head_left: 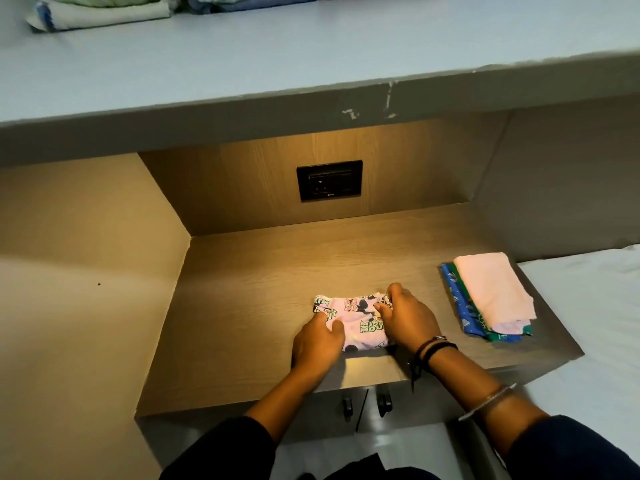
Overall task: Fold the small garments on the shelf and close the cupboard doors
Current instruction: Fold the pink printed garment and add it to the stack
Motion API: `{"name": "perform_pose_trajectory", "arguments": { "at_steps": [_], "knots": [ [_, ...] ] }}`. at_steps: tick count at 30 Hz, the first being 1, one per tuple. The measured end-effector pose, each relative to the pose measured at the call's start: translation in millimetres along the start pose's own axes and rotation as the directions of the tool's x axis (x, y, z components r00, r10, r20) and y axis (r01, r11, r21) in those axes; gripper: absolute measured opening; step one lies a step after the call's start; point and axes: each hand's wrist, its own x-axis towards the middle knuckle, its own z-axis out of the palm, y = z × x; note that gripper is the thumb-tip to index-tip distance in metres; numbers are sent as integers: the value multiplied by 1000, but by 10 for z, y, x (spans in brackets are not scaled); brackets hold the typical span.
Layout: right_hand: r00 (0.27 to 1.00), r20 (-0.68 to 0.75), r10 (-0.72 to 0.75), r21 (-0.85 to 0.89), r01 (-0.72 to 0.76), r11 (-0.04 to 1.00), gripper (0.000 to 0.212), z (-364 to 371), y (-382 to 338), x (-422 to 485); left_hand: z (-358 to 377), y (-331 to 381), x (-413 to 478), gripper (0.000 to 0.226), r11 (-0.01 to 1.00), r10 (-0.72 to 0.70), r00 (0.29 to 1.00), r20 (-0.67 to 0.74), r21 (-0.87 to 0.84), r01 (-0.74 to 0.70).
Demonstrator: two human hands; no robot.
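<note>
A small pink printed garment [353,322] lies flat on the wooden shelf [263,306], near its front edge. My left hand [317,344] presses on the garment's left side with fingers spread. My right hand [407,318] pinches the garment's right edge between thumb and fingers. A stack of folded small garments [488,296], pale pink on top with blue and green ones beneath, sits at the shelf's right end. Below the shelf's front edge, two dark cupboard door handles [365,405] show either side of a narrow gap between the doors.
A black wall socket [329,180] is set in the back panel of the niche. A grey upper shelf [242,53] overhangs, holding folded clothes [104,12] at its far left. A white bed sheet [588,306] lies to the right.
</note>
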Motion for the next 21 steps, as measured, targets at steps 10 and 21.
{"name": "perform_pose_trajectory", "arguments": {
  "at_steps": [10, 21],
  "knots": [
    [893, 309, -326, -230, 403, 886, 54, 22, -99, 124, -123, -16, 237, 17, 993, -42, 998, 46, -113, 47],
    [902, 427, 69, 120, -133, 984, 35, 43, -270, 242, 69, 74, -179, 29, 578, -458, 865, 206, -670, 465]
  ]
}}
